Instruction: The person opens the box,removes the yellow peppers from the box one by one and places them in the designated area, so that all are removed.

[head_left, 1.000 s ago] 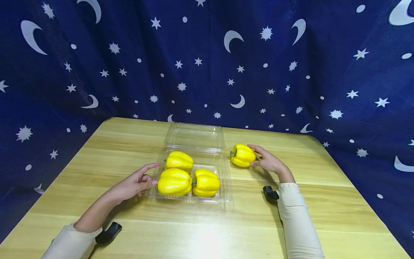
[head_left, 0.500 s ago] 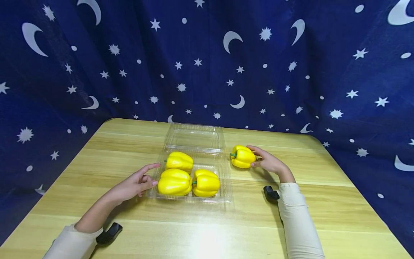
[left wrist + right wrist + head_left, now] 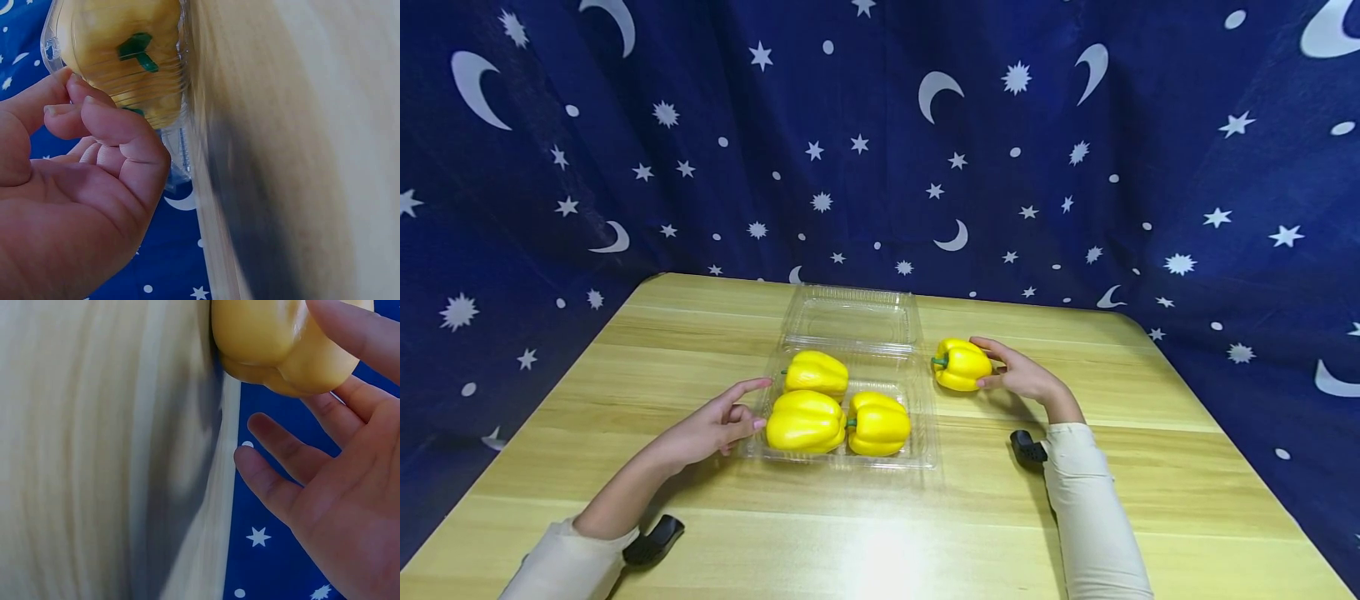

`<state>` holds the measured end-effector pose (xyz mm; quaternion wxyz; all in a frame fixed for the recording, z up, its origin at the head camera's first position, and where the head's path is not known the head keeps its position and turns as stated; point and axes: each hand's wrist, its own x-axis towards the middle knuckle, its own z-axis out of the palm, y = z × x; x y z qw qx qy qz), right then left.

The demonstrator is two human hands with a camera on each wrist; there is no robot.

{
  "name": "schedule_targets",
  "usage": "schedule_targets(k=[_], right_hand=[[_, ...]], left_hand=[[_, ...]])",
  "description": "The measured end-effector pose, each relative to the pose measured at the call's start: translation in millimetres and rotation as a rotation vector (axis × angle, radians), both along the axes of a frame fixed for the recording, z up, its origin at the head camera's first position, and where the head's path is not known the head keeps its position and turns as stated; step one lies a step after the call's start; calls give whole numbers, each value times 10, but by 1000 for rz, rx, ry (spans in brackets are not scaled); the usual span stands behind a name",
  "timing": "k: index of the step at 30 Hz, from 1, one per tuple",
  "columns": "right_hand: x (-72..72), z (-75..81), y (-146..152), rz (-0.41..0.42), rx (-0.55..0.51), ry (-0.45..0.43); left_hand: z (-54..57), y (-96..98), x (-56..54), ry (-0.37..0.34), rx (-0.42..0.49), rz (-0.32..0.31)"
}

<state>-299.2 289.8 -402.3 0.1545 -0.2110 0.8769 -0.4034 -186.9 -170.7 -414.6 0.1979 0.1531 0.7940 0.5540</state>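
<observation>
A glossy yellow pepper (image 3: 964, 367), blocky and softly lobed with a short green stem (image 3: 939, 362), is held between thumb and fingers of the right hand (image 3: 1028, 373), just right of a clear, thin plastic container (image 3: 925, 429). Three similar peppers (image 3: 805, 422) are seated inside, the ribbed lid (image 3: 850, 318) laid open behind. The left hand (image 3: 711, 427) is placed at the left rim, forefinger extended; whether the rim is gripped cannot be told.
</observation>
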Motion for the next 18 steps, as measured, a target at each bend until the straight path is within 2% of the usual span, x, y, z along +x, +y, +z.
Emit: schedule_targets(k=[18], right_hand=[[7, 29, -27, -11, -8, 39]], left_hand=[[5, 2, -3, 1, -20, 8]])
